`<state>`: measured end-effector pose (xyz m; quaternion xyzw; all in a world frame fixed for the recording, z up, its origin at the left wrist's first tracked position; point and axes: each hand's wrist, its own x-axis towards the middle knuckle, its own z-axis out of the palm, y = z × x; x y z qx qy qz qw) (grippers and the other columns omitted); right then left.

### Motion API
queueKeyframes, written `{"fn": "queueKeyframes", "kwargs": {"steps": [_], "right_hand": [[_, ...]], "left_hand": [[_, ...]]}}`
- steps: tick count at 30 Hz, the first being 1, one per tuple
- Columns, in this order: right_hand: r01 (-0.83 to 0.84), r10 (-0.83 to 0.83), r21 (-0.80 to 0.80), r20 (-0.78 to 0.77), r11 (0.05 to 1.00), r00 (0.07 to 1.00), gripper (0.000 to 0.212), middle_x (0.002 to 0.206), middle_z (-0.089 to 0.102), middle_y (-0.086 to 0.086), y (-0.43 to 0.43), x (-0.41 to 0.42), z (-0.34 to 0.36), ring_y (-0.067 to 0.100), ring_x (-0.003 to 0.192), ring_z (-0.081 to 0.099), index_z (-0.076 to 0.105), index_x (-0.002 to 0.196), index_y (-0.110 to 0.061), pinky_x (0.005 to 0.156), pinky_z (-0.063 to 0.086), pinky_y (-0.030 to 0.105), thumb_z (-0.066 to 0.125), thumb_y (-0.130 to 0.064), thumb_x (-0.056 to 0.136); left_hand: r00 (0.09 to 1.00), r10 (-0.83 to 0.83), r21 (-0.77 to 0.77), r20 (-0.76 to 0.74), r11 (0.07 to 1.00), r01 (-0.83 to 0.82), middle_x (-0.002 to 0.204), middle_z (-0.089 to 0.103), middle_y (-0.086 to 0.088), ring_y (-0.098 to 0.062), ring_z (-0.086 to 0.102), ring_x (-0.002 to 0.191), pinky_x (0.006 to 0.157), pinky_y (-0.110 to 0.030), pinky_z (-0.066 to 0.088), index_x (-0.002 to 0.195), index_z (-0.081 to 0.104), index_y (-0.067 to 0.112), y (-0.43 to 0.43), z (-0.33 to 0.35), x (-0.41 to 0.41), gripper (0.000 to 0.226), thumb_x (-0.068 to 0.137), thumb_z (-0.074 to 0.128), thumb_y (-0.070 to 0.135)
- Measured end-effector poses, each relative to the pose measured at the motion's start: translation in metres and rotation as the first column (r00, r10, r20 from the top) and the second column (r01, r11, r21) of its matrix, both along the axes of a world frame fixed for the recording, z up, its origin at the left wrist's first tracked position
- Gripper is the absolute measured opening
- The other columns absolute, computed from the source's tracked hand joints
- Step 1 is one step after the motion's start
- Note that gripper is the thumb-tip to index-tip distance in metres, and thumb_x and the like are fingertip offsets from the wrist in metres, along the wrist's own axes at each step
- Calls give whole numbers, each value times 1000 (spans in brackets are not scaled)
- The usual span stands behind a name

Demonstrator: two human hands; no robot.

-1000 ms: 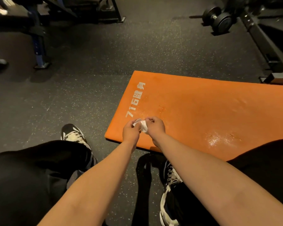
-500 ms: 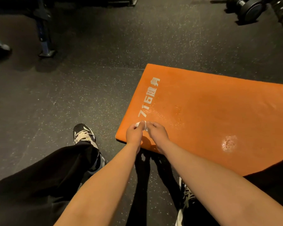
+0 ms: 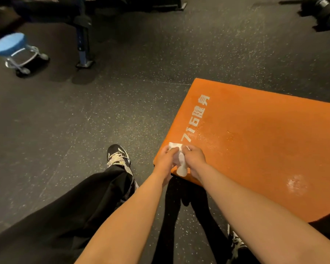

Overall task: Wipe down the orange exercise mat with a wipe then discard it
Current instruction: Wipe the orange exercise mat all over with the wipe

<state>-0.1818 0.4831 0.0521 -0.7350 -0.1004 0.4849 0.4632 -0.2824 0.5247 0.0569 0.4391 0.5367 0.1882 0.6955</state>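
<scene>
**Wipe readied over orange mat**

The white wipe, likely limp and light, is pinched between my left hand and right hand over the orange mat's near corner. I'd grip it wadded; wet patches shine beyond my right hand.

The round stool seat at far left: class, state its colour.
The round stool seat is light blue, clearest in the head view.

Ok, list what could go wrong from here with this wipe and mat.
The bunched white wipe, pinched between left hand and right hand over the near corner of the orange foam exercise mat, may cover little per pass. The glistening wet patch to the right could be missed and stay slick.
</scene>
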Motion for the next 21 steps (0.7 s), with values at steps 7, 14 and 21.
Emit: {"fn": "queueKeyframes", "kwargs": {"steps": [7, 14, 21], "right_hand": [[156, -159, -46, -76, 987, 984, 49, 144, 56, 7, -32, 19, 4, 32, 129, 55, 52, 146, -11, 108, 46, 43, 50, -37, 104], [183, -176, 47, -113, 982, 978, 48, 117, 70, 9, -68, 40, 16, 29, 103, 70, 59, 135, -11, 91, 58, 49, 75, -23, 91], [247, -245, -10, 94, 969, 965, 37, 124, 65, 12, -78, 54, 18, 28, 109, 60, 61, 133, -7, 94, 49, 38, 64, -22, 100]], "left_hand": [[991, -53, 8, -127, 998, 54, 111, 73, -2, -20, 70, 102, 84, -34, 56, 125, 61, 20, -32, -13, 13, 46, 82, 71, 33], [992, 27, 121, -125, 993, -12, 115, 68, -2, -18, 68, 97, 73, -30, 57, 124, 59, 26, -44, -8, 38, 35, 92, 70, 36], [996, 28, 204, -79, 979, -11, 120, 64, -7, -21, 64, 109, 83, -30, 55, 114, 61, 29, -46, -4, 41, 22, 96, 67, 19]]}}
